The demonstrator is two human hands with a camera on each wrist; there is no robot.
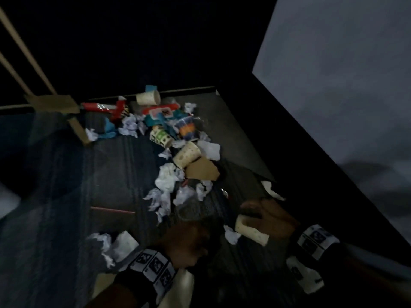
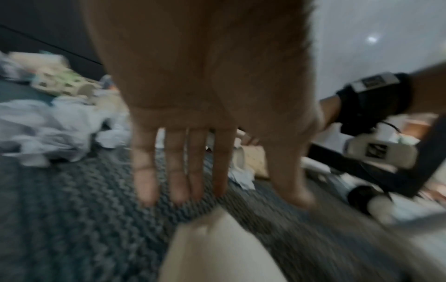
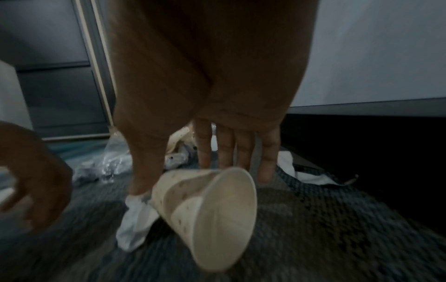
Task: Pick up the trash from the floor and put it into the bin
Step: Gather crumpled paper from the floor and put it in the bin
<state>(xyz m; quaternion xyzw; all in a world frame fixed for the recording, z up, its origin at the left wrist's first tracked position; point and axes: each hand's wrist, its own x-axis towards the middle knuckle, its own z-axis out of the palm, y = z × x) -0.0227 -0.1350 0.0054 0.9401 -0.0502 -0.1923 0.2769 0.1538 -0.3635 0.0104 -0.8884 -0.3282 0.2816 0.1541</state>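
Right hand (image 3: 205,91) down over a cup (image 3: 207,211), thumb on one side of the speckled paper wall and fingers (image 3: 243,150) on the far side, grasping it near the base while the round open mouth tilts toward the wrist camera; whether the cup touches the carpet (image 3: 325,219) cannot be told. Just by the thumb, a crumpled white tissue (image 3: 135,227), soft and folded, lying on the coarse blue-grey weave. Left hand (image 2: 210,95) spread flat, palm to the lens, fingers (image 2: 176,171) straight and a little apart, holding nothing, hovering over the same knobbly carpet. Head view dim and smeared, yet giving the whole spread: beyond both hands a trail of trash (image 1: 173,152), crumpled white paper, more tapered cups lying on their sides, a torn brown card piece, glossy red and blue wrappers against the dark wall. Only there do both marker wristbands show. Left wrist view alone catching the right forearm with its black strap and white device off to the right of the left hand, plus a pale blurred shape close under the lens, too soft to name. Right wrist view alone showing clear crinkled plastic (image 3: 106,162) past the thumb and a pale wall to the right. No bin recognisable in any view.
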